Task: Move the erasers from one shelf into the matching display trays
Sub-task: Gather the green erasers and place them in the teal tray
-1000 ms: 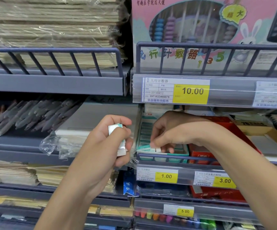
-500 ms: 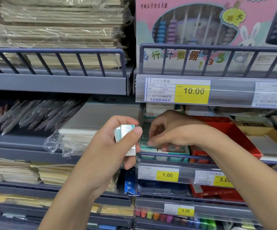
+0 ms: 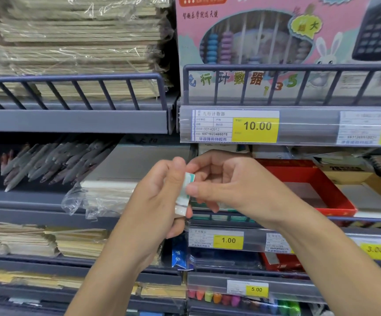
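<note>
white and teal erasers sit stacked in my left hand, fingers curled round them, just above and left of the 1.00 price tag. my right hand pinches the top eraser of the stack between thumb and forefinger. the display tray of teal erasers lies directly above that tag (mostly hidden behind my right hand), a red tray up to the tag's right.

Yellow price tags read 10.00, 1.00, 3.00 and 5.00 on shelf edges.
</note>
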Demonstrator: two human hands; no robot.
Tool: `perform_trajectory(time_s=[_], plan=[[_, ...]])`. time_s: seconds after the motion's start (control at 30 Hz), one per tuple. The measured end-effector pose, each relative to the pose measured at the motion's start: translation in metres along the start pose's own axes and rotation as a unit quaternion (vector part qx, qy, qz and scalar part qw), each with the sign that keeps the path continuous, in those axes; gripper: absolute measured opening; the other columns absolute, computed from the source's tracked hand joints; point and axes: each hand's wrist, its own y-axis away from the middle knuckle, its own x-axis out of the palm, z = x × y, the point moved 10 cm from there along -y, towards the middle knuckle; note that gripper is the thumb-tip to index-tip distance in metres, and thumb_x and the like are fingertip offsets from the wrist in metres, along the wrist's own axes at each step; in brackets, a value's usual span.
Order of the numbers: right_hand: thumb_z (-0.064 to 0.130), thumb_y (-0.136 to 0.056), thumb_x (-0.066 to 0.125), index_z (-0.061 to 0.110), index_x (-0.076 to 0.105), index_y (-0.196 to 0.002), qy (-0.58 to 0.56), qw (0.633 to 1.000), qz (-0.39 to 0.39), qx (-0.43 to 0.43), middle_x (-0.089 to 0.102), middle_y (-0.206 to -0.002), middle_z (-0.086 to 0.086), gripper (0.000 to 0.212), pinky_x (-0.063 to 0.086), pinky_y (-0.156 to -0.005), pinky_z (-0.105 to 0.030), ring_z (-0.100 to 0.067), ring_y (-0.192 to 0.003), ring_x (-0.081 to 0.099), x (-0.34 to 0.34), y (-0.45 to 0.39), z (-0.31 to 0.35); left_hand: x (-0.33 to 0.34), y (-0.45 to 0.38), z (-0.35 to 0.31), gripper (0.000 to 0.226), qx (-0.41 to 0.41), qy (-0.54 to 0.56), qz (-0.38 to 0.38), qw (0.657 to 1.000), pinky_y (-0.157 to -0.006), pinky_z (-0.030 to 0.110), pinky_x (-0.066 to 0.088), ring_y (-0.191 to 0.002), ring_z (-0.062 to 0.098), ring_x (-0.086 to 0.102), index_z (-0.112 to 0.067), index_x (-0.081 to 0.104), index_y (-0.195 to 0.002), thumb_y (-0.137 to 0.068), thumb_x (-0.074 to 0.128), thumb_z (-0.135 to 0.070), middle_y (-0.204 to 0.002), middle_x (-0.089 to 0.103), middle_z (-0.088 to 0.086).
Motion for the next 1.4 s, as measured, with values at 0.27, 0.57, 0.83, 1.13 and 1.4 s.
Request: perform_trajectory(time_s=[0.27, 0.57, 0.83, 1.13, 1.4], plan=[[0.0, -0.088, 0.07, 0.008, 0.067, -0.11, -0.107, 0.993, -0.054, 0.004, 0.068, -0.092, -0.02, 0.024, 0.053, -0.068, -0.029, -0.024, -0.072, 0.062, -0.002, 0.001, -0.005, -0.001, 0.003, -0.003, 0.053, -0.005, 0.005, -0.004, 1.0, -0.037, 0.018, 0.029, -0.047, 0.006, 0.043, -0.019, 0.065, -0.101, -0.087, 0.051, -0.069, -0.066, 0.056, 0.003], [0.014, -0.09, 0.071, 0.007, 0.066, -0.097, 0.015, 0.999, -0.039, 0.024, 0.069, -0.075, -0.01, 0.011, 0.047, -0.063, -0.029, -0.025, -0.067, 0.057, -0.026, 0.009, 0.001, -0.004, 0.005, -0.005, 0.02, -0.004, -0.03, 0.0, 1.0, -0.038, 0.019, 0.028, -0.043, 0.012, 0.034, -0.032, 0.072, -0.092, -0.085, 0.071, -0.05, -0.054, 0.048, 0.004], [0.024, -0.085, 0.075, 0.022, 0.07, -0.087, 0.269, 0.95, -0.062, 0.148, 0.074, -0.07, -0.001, 0.006, 0.045, -0.055, -0.021, -0.012, -0.054, 0.063, -0.074, 0.014, -0.015, -0.01, -0.002, 0.005, 0.017, -0.032, 0.005, -0.004, 0.999, -0.039, 0.018, 0.027, -0.042, 0.009, 0.031, -0.032, 0.07, -0.099, -0.099, 0.061, -0.017, -0.059, 0.049, 0.004], [0.039, -0.089, 0.068, 0.02, 0.072, -0.08, 0.488, 0.844, 0.004, 0.222, 0.073, -0.062, 0.01, 0.021, 0.04, -0.041, -0.012, -0.002, -0.044, 0.06, -0.061, 0.004, -0.02, -0.009, -0.006, 0.005, 0.021, -0.031, 0.007, 0.014, 0.999, -0.042, 0.021, 0.028, -0.048, 0.013, 0.029, -0.034, 0.07, -0.099, -0.081, 0.064, -0.026, -0.062, 0.051, 0.002], [0.041, -0.085, 0.072, 0.019, 0.072, -0.085, 0.571, 0.792, 0.035, 0.213, 0.072, -0.083, -0.002, 0.022, 0.051, -0.062, -0.026, -0.021, -0.081, 0.068, -0.053, -0.009, -0.02, -0.009, -0.007, 0.004, 0.022, -0.026, 0.001, 0.025, 0.999, -0.042, 0.02, 0.03, -0.048, 0.014, 0.031, -0.035, 0.07, -0.099, -0.082, 0.062, -0.022, -0.066, 0.054, 0.002]])
